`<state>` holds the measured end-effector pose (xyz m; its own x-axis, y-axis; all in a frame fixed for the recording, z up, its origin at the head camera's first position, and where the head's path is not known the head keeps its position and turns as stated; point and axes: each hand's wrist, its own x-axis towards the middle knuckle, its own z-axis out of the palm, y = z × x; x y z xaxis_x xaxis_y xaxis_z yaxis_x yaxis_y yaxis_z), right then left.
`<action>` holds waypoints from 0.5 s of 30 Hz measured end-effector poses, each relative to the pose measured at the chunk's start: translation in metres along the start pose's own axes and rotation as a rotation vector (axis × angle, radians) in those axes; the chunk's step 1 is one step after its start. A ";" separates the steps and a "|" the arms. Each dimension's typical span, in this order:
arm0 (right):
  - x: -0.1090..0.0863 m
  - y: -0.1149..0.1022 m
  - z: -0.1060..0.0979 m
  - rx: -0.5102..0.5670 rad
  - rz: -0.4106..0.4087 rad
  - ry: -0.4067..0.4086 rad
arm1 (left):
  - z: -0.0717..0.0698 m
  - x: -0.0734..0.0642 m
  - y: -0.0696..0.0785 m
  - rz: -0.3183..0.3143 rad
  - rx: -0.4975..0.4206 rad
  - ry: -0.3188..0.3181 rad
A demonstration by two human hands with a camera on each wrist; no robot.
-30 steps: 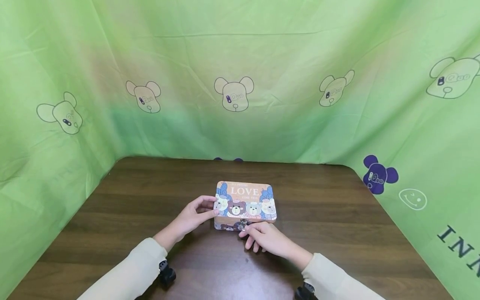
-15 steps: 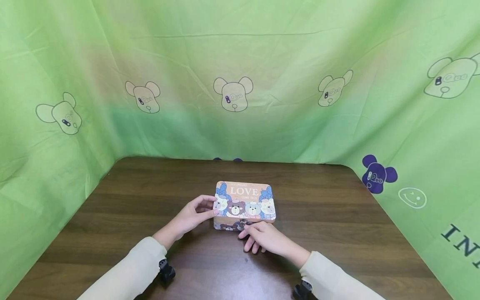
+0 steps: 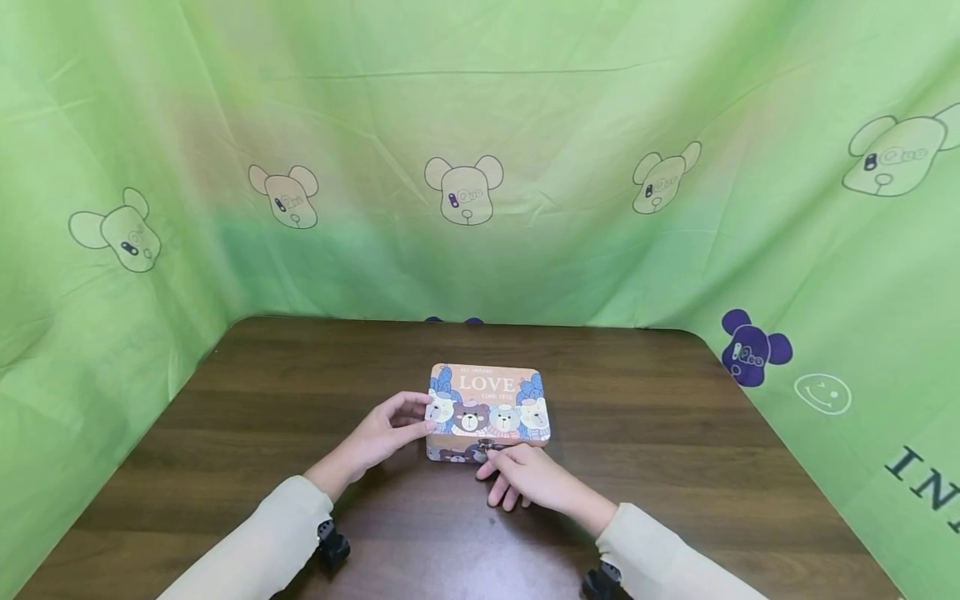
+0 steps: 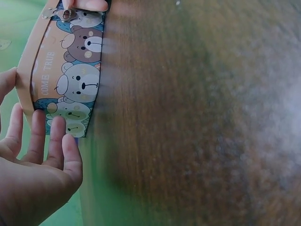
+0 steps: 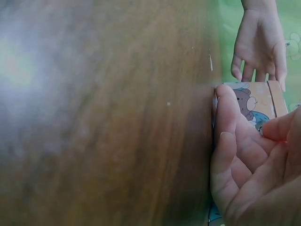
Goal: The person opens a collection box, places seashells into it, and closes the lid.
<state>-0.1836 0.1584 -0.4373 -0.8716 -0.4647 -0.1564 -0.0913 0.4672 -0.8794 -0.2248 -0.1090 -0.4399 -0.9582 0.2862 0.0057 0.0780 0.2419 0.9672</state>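
Observation:
A small rectangular tin box [image 3: 487,408] with bears and the word LOVE on its lid lies on the table, its lid down. At its left end, my left hand [image 3: 381,435] rests nearly straight fingers against the side, the thumb at the lid's edge. My right hand [image 3: 540,477] is at the middle of the front and pinches the metal latch [image 4: 68,15] between thumb and index finger. The other right fingers hang beside the box's front wall, as the right wrist view shows. The latch is partly hidden behind those fingertips.
The dark wooden table [image 3: 300,367] runs back to a green curtain [image 3: 360,267] printed with bear heads, which hangs along the back and both sides. Black wrist cameras [image 3: 332,546] sit under the light sleeves [image 3: 251,533].
Both hands keep their places on the tin box, and the lid stays down. Only a very slight shift of the whole head view shows.

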 end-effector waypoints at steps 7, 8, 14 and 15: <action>-0.002 -0.002 -0.004 -0.016 -0.009 -0.041 | 0.000 0.000 -0.001 0.008 0.000 -0.006; -0.003 -0.003 -0.005 -0.022 -0.012 -0.048 | 0.000 0.000 -0.001 0.009 -0.001 -0.008; -0.007 -0.012 -0.010 -0.055 -0.037 -0.065 | 0.000 0.000 -0.001 0.018 -0.004 -0.008; -0.008 -0.013 -0.011 -0.059 -0.041 -0.066 | 0.000 0.000 -0.001 0.020 -0.004 -0.007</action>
<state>-0.1805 0.1647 -0.4195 -0.8332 -0.5317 -0.1520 -0.1558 0.4894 -0.8580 -0.2247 -0.1098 -0.4412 -0.9544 0.2978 0.0231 0.0959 0.2322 0.9679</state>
